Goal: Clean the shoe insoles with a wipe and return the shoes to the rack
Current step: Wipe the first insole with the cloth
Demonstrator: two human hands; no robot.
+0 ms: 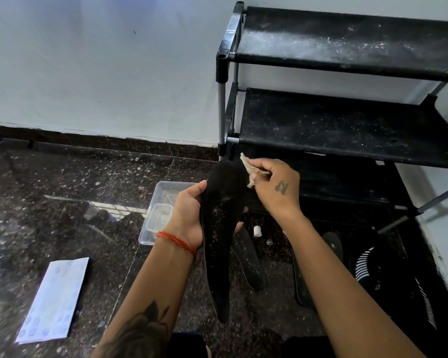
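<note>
My left hand (188, 215) grips a long black insole (221, 228) dusted with white specks, holding it upright in front of me. My right hand (274, 188) pinches a crumpled beige wipe (248, 167) against the insole's upper right edge. Two more black insoles (248, 262) (301, 288) lie on the floor below. A black shoe with white stripes (388, 277) sits at the lower right. The black shoe rack (347, 125) stands ahead on the right, its two visible fabric shelves dusty and bare.
A clear plastic box (157, 210) sits on the dark speckled floor left of my hands. A flat white wipe packet (53, 301) lies at the lower left. A small white cap (256, 231) lies near the insoles. A white wall is behind.
</note>
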